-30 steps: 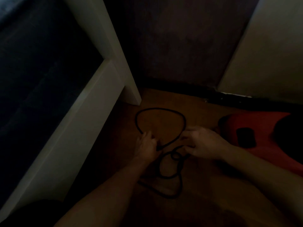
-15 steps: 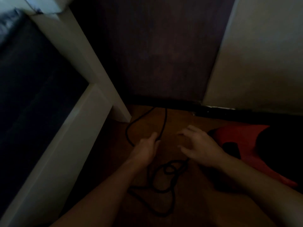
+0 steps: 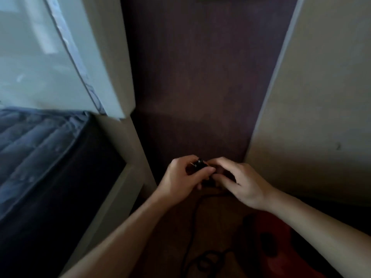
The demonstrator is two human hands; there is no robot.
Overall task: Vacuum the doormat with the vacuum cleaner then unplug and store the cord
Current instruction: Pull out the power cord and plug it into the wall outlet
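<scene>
Your left hand point(image 3: 183, 177) grips the black plug point(image 3: 199, 165), pins pointing left. Your right hand point(image 3: 243, 183) is just right of it, fingers pinching the cord point(image 3: 191, 227), which hangs down toward you beside the red vacuum cleaner point(image 3: 285, 249).

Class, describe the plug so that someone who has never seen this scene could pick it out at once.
Find the dark brown panel between the white bed frame and the pale wall. Near its foot, the left hand grips a small black plug. Unlike the thin black cord hanging below it, it is a stubby block with metal prongs sticking out leftward.
</scene>
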